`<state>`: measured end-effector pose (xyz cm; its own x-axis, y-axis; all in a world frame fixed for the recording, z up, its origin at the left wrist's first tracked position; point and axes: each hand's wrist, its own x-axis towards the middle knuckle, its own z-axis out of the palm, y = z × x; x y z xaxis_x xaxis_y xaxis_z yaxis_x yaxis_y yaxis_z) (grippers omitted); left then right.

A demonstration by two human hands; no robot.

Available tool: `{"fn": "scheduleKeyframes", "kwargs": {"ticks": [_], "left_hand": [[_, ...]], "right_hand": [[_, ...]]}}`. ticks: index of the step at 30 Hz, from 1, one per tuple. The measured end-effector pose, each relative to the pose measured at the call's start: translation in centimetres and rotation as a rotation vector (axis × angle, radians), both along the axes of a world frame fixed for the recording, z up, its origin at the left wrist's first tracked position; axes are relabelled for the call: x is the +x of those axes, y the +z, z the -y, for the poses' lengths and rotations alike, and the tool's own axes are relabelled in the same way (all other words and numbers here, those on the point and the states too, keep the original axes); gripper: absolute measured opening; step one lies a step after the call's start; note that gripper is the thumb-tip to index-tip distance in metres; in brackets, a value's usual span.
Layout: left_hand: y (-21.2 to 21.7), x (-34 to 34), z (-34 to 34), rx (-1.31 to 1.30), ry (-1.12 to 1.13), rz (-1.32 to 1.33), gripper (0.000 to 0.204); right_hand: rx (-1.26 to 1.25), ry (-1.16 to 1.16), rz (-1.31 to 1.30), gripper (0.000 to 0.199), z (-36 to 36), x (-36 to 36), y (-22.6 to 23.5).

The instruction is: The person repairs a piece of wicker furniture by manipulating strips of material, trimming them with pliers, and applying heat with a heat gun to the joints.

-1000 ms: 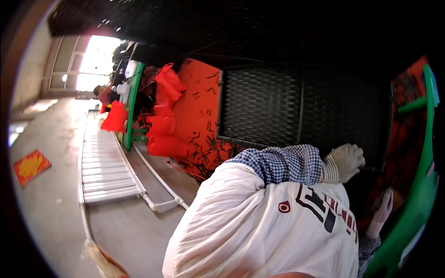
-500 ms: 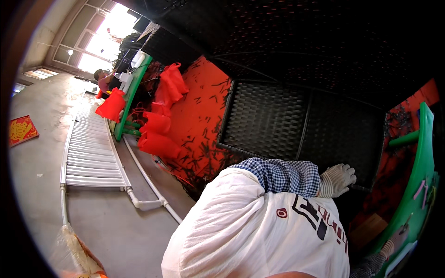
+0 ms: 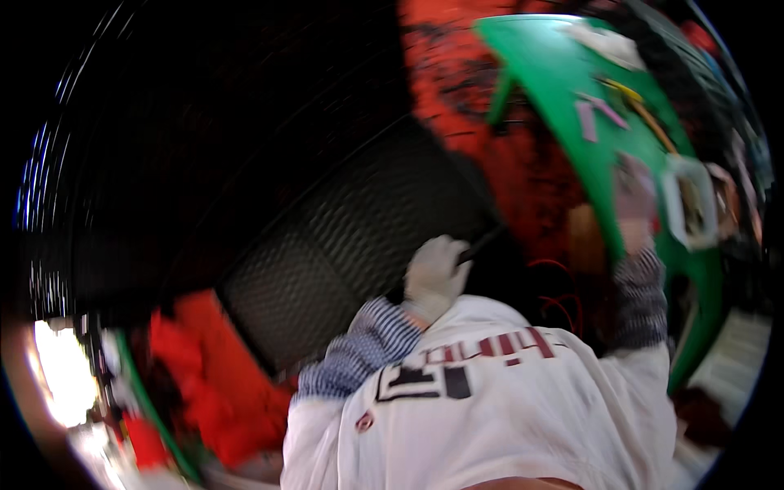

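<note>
A black woven wicker panel (image 3: 327, 220), part of a large dark piece, slants across the middle. My left hand (image 3: 437, 278), in a pale glove with a checked sleeve, is closed over the panel's near right edge. My right hand (image 3: 635, 192), also gloved, is over the green table (image 3: 563, 122) at the right. Motion smears its fingers, and whether it holds anything is not clear. Beside it is a whitish, open-topped plastic box (image 3: 690, 204) with blurred contents. Beyond the hand lie two pink strips (image 3: 586, 121) and a long tool with a yellow-orange handle (image 3: 649, 121).
White crumpled material (image 3: 608, 45) lies on the table's far end. A brown block (image 3: 585, 237) and thin red cord (image 3: 563, 294) are by the table's near side. Red sheeting (image 3: 457, 82) strewn with black scraps covers the floor. Red bags (image 3: 196, 367) are at lower left.
The view has swung to the right, bringing the green table and its things into sight. My right hand has moved farther up over the table. My left hand stays at the panel's edge.
</note>
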<state>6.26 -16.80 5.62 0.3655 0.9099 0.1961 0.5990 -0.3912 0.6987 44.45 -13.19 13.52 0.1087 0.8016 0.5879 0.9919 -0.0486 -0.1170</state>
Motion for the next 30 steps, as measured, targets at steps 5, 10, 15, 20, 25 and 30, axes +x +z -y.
{"fn": "scheduleKeyframes", "kwargs": {"ticks": [5, 10, 15, 20, 25, 30], "left_hand": [[-0.8, -1.5, -0.2, 0.069, -0.008, -0.055, 0.029], [-0.4, -1.0, 0.5, 0.074, -0.037, -0.093, 0.029], [0.4, -1.2, 0.3, 0.067, -0.068, -0.111, 0.030], [1.2, -1.0, 0.2, 0.089, -0.085, -0.083, 0.029], [1.3, -1.1, 0.2, 0.110, -0.090, -0.057, 0.029], [2.6, -1.8, 0.2, 0.012, -0.125, 0.142, 0.024]], "right_hand": [[0.103, 0.348, -0.139, 0.033, -7.5, -9.5, 6.1], [0.177, 0.578, -0.295, 0.056, -14.8, -16.1, 13.2], [0.257, 0.795, -0.587, 0.071, -21.1, -23.3, 19.1], [-0.040, 1.035, -0.964, 0.053, -24.5, -28.3, 20.6], [-0.095, 1.019, -1.076, 0.047, -24.7, -29.1, 20.5], [-0.113, 0.946, -1.083, 0.046, -24.4, -28.4, 21.0]]}}
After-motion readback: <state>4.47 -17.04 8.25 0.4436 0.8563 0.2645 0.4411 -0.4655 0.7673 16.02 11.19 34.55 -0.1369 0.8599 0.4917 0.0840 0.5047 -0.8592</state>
